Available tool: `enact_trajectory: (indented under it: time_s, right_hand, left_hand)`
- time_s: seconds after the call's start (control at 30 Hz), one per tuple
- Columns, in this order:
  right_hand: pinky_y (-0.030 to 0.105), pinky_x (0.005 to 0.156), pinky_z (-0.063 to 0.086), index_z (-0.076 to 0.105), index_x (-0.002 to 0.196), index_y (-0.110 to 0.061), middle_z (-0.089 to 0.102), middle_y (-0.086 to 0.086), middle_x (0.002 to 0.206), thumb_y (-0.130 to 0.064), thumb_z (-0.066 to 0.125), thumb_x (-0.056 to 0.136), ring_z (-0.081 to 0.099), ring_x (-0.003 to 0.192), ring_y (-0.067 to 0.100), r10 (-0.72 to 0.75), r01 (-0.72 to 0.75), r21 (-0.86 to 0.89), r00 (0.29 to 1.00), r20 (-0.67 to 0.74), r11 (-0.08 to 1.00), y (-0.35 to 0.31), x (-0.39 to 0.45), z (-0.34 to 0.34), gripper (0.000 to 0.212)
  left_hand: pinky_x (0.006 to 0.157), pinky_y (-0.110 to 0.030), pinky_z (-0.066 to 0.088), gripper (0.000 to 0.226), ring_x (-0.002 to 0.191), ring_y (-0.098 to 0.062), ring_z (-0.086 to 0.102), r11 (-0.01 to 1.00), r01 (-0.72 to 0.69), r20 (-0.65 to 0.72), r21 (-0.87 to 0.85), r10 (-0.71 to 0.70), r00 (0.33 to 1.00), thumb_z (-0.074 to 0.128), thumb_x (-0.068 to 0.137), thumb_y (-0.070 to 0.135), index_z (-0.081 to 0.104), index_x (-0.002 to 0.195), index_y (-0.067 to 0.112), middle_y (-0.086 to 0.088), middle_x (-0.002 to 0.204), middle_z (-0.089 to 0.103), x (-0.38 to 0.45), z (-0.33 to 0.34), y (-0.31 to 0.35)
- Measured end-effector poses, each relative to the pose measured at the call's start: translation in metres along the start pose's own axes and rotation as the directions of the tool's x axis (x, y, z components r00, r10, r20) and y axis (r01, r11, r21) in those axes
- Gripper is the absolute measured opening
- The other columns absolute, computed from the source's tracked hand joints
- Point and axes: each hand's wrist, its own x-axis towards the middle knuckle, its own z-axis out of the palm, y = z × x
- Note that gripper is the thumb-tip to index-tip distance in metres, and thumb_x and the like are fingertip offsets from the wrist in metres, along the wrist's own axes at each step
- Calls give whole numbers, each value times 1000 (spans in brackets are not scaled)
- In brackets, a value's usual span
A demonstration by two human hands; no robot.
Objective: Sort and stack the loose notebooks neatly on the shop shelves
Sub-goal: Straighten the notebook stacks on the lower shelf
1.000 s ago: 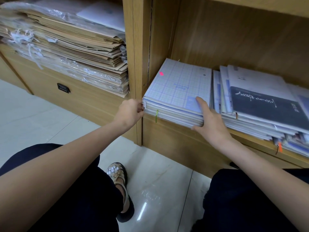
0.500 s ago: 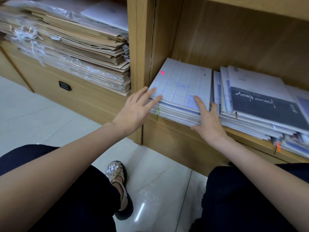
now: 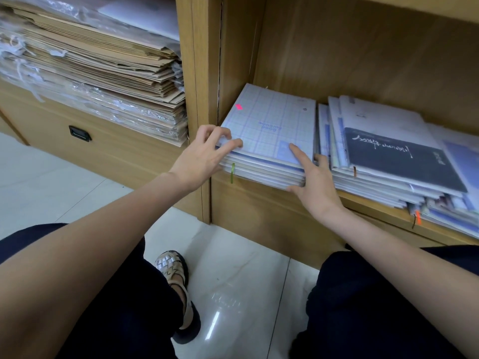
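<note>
Down at the low shelf (image 3: 305, 216), both hands are working on the stack of grid-cover notebooks (image 3: 269, 141). The left hand (image 3: 204, 156) is reaching in from the left with its wrist bent back, and its curled fingers are pinching the near left corner of the top cover, which is blurring under the fingertips. The right hand (image 3: 315, 182) is bracing the near right corner: fingers fairly straight, index finger lying flat on the top cover, thumb pressing against the front edges lower down, grasping nothing. Between the two hands the stack is sitting square in the left end of the compartment, close to the wooden side wall (image 3: 233, 55). Its top cover is showing a pale blue-violet grid with a small pink sticker (image 3: 239, 107) beyond the left fingertips, and a green ribbon (image 3: 232, 173) is hanging from the front edge just right of the left palm. Just right of the right hand, a second pile (image 3: 388, 177) is lying fanned and uneven, topped by a dark-banded notebook (image 3: 399, 159).
</note>
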Motion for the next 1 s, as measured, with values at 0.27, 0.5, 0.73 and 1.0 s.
enact_trajectory:
  time_s: [0.27,0.5,0.73,1.0]
  right_hand:
    - [27,94,39,16,148,-39,15,13,151,4,56,89,54,105,24,28,-31,-50,998,-59,998,-8,7,4,83]
    - [34,76,41,3,148,-24,28,21,135,-18,65,87,42,114,32,-64,137,-657,989,134,741,-24,0,-24,88]
    - [55,105,22,47,128,-21,23,18,140,-50,63,81,21,131,38,-254,102,-823,966,-53,559,-42,6,-33,58]
    - [46,116,6,0,149,-34,-1,4,158,-48,53,90,2,144,29,-247,286,-568,958,147,772,-31,26,5,81]
  left_hand:
    - [90,-36,44,76,110,-31,36,998,52,-22,43,-51,998,74,60,-7,40,124,17,-14,120,49,3,17,-2]
    - [109,-46,32,92,134,-36,35,982,2,42,191,-10,999,67,63,-11,24,143,2,-20,144,38,-24,16,5]
    - [108,-43,32,86,130,-33,42,978,8,21,206,-13,1000,67,64,-9,28,140,2,-19,141,44,-23,11,12]
    - [107,-46,32,87,139,-35,26,985,-20,93,170,5,996,65,69,1,24,145,11,-25,150,23,-32,11,13]
